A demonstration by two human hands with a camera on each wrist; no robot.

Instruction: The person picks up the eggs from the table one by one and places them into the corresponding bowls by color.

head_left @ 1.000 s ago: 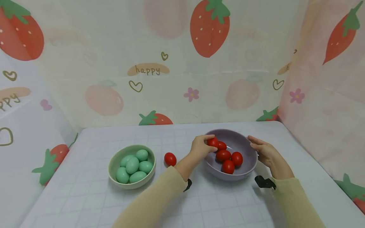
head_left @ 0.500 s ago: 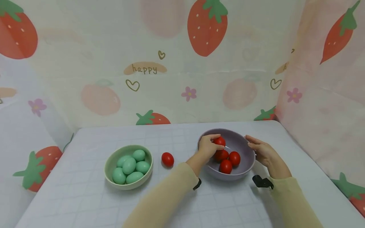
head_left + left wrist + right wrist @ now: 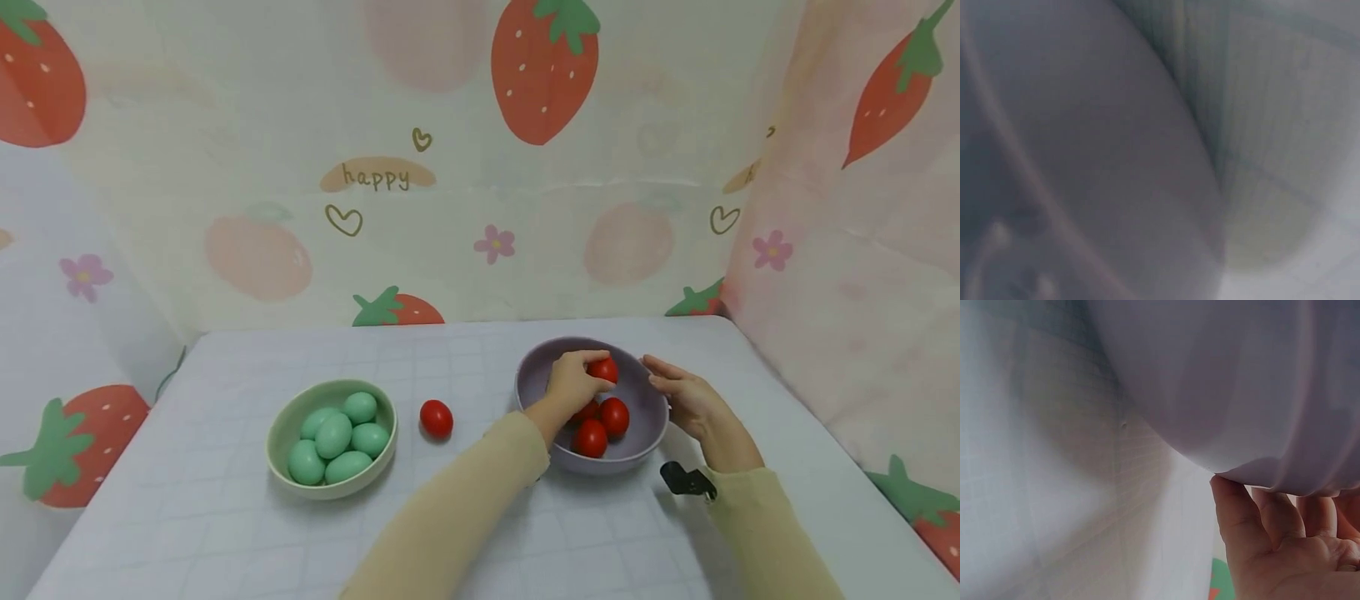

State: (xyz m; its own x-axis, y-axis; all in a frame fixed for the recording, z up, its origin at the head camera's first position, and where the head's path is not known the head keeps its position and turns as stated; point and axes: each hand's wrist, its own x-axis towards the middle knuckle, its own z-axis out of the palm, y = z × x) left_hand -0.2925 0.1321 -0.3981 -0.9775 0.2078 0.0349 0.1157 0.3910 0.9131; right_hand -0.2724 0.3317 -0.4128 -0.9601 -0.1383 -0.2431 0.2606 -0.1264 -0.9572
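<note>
A purple bowl (image 3: 534,367) stands on the right half of the table, with several red eggs (image 3: 590,438) inside. My left hand (image 3: 572,385) reaches over its left rim and pinches a red egg (image 3: 604,369) between thumb and fingers, above the bowl's far part. The left forearm and hand hide some of the bowl's contents. In the blurred left wrist view, only the bowl's outer wall (image 3: 1122,144) is plain. On the other side, my right hand (image 3: 697,408) touches the bowl with extended fingers; the right wrist view shows the fingertips (image 3: 1230,494) against its outer wall.
A pale green bowl (image 3: 276,442) of several green eggs (image 3: 333,435) stands on the left. Between the bowls a lone red egg (image 3: 437,419) lies on the white checked table (image 3: 247,542). Strawberry-printed cloth (image 3: 420,250) rises behind the table and along its sides.
My left hand has moved rightward, carrying the pinched red egg from the bowl's left rim farther in. The right hand stays at the bowl's right side. The head view has shifted slightly.
</note>
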